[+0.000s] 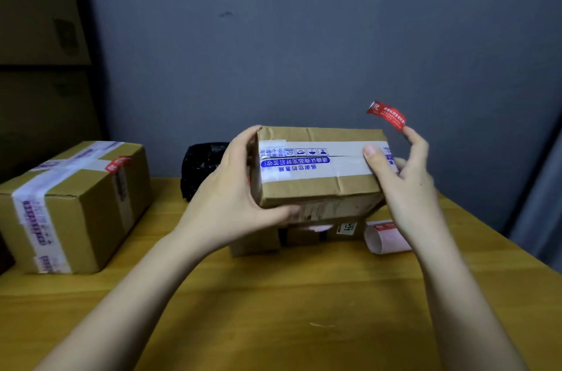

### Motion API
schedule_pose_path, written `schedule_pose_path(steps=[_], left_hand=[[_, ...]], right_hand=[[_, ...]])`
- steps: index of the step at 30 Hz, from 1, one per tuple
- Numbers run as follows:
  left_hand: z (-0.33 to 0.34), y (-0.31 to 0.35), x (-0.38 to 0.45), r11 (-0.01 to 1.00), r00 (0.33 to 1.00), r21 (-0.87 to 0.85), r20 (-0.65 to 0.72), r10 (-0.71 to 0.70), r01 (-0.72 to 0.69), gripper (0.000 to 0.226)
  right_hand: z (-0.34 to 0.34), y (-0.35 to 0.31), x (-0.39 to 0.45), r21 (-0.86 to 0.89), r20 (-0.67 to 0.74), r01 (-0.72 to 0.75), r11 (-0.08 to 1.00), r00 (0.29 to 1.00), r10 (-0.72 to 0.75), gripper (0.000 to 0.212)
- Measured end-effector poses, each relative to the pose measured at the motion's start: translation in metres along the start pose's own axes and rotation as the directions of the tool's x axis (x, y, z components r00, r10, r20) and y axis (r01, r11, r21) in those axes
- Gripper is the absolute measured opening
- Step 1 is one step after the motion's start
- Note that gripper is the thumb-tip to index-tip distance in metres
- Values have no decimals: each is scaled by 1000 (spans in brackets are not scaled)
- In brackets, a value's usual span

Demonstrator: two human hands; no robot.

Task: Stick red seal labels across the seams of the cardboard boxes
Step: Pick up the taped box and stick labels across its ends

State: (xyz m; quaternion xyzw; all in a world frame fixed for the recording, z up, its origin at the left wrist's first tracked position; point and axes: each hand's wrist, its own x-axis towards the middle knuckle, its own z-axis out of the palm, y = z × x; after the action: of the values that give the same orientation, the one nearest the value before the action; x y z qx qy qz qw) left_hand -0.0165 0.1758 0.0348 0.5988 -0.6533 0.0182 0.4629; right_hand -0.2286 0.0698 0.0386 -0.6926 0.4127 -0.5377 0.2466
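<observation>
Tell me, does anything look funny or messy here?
The red label sticks to one fingertip of the right hand, curled and dangling in the air, not yet on the held box. The box's cardboard is creased.

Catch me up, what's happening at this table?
A person holds a small cardboard box above the wooden table with both hands. The right hand also has a red seal label stuck on a fingertip, not yet applied over the taped seam. A larger box on the left already carries a red label. A label roll lies right.
</observation>
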Motion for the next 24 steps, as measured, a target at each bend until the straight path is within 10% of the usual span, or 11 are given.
schedule_pose_path(steps=[9, 24], left_hand=[[4, -23, -20, 828, 892, -356, 303, -336, 433, 79], [41, -60, -54, 805, 880, -375, 309, -359, 460, 89]], right_hand=[[10, 6, -2, 59, -59, 91, 994, 994, -87, 42], [32, 22, 2, 263, 105, -22, 965, 994, -6, 8]])
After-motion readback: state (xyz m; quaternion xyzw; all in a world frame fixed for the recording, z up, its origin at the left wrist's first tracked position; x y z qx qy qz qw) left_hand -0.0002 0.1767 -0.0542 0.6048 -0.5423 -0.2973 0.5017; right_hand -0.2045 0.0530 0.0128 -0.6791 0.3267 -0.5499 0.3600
